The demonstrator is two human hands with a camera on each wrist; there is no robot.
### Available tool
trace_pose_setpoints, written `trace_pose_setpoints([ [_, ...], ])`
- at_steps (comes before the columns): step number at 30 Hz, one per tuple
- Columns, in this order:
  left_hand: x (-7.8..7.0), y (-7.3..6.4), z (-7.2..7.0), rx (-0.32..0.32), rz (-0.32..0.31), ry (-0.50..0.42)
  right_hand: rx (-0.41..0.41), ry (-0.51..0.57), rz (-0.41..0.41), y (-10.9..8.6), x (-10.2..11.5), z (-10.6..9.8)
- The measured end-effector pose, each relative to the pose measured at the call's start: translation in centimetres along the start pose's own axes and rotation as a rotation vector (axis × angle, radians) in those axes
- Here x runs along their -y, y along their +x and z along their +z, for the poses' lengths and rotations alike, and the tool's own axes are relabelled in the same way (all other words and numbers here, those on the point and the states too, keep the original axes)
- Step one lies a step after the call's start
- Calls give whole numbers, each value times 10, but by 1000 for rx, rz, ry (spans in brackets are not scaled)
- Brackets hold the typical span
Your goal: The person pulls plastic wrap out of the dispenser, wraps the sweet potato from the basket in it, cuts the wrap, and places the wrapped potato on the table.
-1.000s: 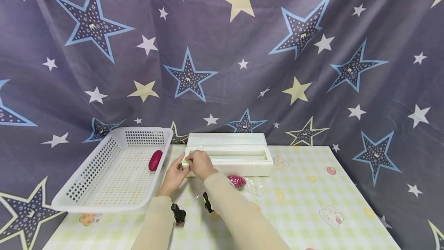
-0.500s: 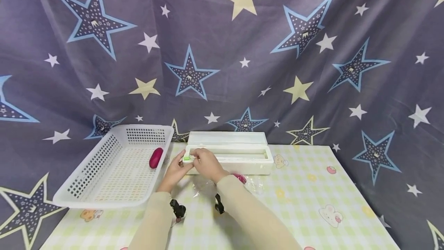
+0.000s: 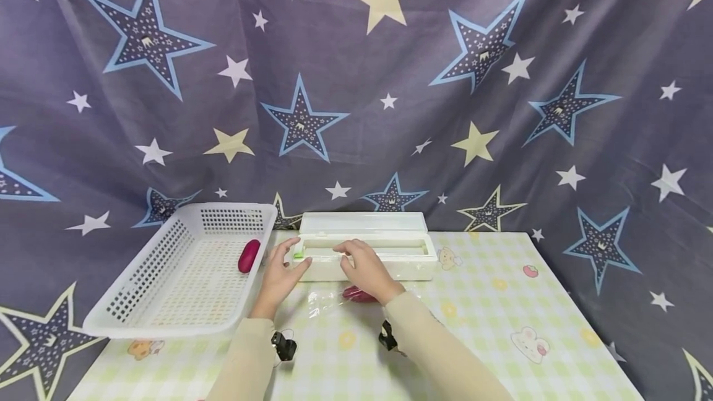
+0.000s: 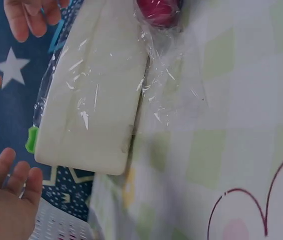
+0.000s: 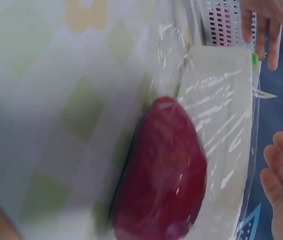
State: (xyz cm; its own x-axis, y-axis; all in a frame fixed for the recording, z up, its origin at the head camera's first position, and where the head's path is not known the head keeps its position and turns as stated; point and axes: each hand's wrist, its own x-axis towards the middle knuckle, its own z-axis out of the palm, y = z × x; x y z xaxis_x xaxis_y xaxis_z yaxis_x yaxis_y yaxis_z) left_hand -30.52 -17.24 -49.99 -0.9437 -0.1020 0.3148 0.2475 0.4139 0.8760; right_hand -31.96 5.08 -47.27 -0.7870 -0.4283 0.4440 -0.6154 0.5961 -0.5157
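Observation:
A long white cling film dispenser (image 3: 362, 270) lies at the back of the table, its lid raised. A green slider (image 4: 32, 140) sits at its left end. My left hand (image 3: 278, 278) is beside that end, fingers and thumb spread apart. Over the middle of the dispenser my right hand (image 3: 367, 272) hovers with loosely bent fingers, holding nothing. Clear cling film (image 4: 169, 75) drapes over the dispenser's front and onto the table. Beneath or within this film lies a smooth dark-red oblong thing (image 5: 164, 175), partly hidden by my right wrist in the head view.
A white perforated basket (image 3: 167, 334) stands on the left, with a second dark-red oblong thing (image 3: 249, 256) inside. The checked tablecloth (image 3: 479, 339) spreads to the right. A star-patterned curtain (image 3: 356, 110) hangs right behind the dispenser.
My right hand has moved right from the dispenser's left end, leaving the green slider there. My left hand's fingers have spread away from that end. More of the film-covered red thing shows.

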Motion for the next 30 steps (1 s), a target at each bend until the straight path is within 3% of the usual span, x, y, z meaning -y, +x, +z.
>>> trace_pose_setpoints([
  [6, -13, -13, 7, -54, 112, 16, 20, -4, 12, -18, -15, -13],
  [8, -14, -17, 13, -36, 150, 15, 27, 0, 15, -24, -20, -17],
  [10, -15, -21, 19, 20, 190, 19, 36, 2, 12, -31, -25, -21],
  [15, -20, -30, 34, 230, 262, 57, 79, -13, 18, -46, -32, -27],
  [19, -18, -36, 45, 348, 280, 81, 118, -40, 59, -61, -41, -31],
  [30, -11, -40, 67, 467, 229, 179, 184, -26, 125, -81, -63, -31],
])
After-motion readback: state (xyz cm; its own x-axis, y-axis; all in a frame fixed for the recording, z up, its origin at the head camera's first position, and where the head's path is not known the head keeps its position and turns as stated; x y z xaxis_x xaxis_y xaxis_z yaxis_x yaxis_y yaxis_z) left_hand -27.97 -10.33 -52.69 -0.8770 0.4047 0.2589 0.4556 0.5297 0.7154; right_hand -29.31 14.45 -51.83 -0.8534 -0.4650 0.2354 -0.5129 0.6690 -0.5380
